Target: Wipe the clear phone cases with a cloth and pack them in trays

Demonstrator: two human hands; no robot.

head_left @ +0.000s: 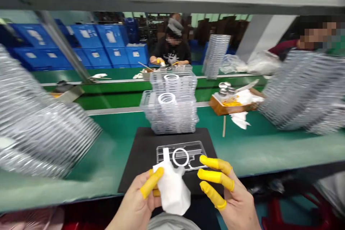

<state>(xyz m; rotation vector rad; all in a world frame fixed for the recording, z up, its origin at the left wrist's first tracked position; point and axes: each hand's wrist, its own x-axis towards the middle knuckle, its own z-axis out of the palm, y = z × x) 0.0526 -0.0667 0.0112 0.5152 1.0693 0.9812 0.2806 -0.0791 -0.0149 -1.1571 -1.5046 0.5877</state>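
The left hand (pixel 136 199) curls around a white cloth (pixel 172 188), just short of a clear plastic frame (pixel 190 150) lying lengthwise across a black mat (pixel 140 158) by the near edge of the table (pixel 258 154). The right hand's (pixel 237 197) open yellow-capped fingers (pixel 215 179) sit nearest, just beside the frame's right end.

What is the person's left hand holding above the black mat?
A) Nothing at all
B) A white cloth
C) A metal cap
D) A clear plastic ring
B. The left hand pinches a crumpled white cloth between its yellow finger cots, just above the black mat.
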